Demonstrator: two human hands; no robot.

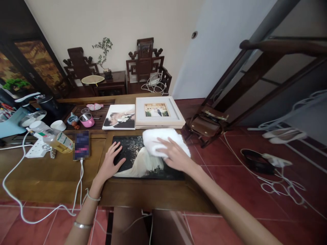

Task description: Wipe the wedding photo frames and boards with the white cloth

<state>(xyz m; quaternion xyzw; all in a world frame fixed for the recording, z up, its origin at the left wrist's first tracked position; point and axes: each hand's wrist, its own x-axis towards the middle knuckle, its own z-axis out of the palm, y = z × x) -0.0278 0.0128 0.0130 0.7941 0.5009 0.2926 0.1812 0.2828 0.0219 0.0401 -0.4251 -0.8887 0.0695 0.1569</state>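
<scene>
Right fingers (170,147): outstretched over the top of a white cloth (151,137); whether they also pinch its near edge cannot be told.
Left fingers (113,149): open and spread at the left edge of a dark picture (143,162), thumb pointing inward across its surface.
Dark picture: lying flat near the front edge of the worktop (143,192), a pale gown showing against black, its upper right part hidden beneath the cloth and the right hand.
Framed photo: just behind the cloth, a white frame (160,120) lies face up around a picture of figures in black and white.
Small print: a white-edged print (125,117) sits just left of the frame.
Left side of the worktop: a phone (81,146) with a white cable plugged in, a clear bottle (62,141) of yellowish liquid, a white power strip (35,149) and a pink cup (87,120).
Background: two carved wooden chairs (145,58) flank a low table bearing a potted bonsai (104,47).
Right of the worktop: a brown bag (205,126) above red floor tiles (219,166).
</scene>
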